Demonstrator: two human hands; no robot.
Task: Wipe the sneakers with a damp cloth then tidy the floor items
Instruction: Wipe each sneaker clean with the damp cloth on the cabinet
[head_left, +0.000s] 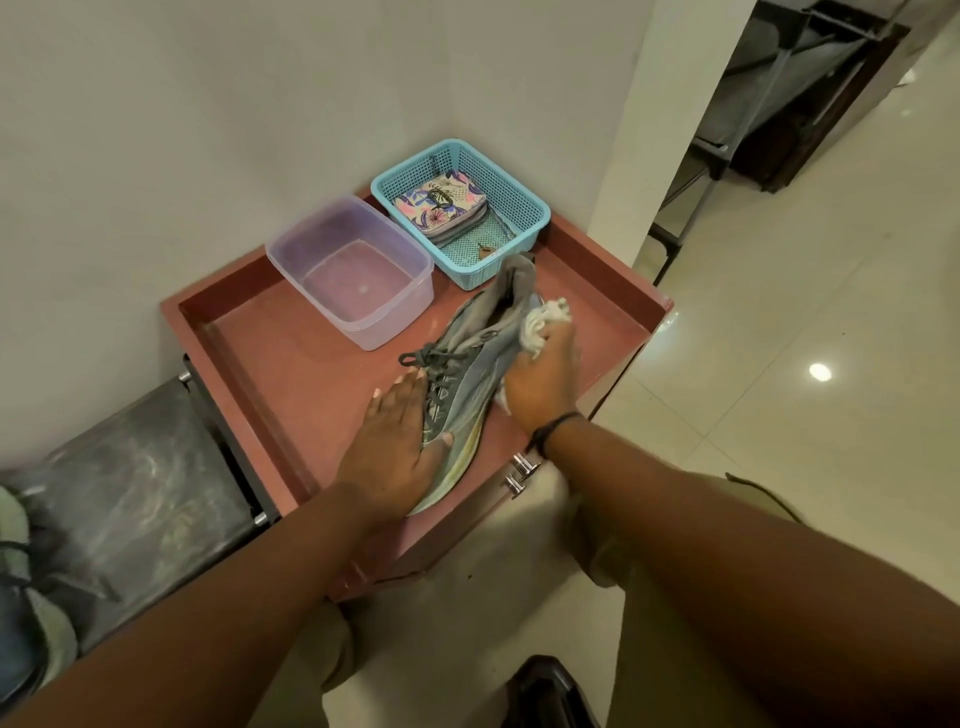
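A grey-blue sneaker (470, 353) with dark laces lies on the red-brown tray top (291, 364), toe toward me. My left hand (395, 447) presses flat on its toe and near side, fingers straight. My right hand (543, 379) grips a white cloth (545, 319) against the sneaker's right side near the heel. A second sneaker (21, 587) shows at the far left edge, partly cut off.
A clear plastic tub (358, 317) holding water stands at the back of the tray. Beside it, a blue basket (524, 208) holds a floral pouch (441, 200). A dark stool (135, 499) sits left. The wall is behind; glossy tiled floor (779, 338) lies right.
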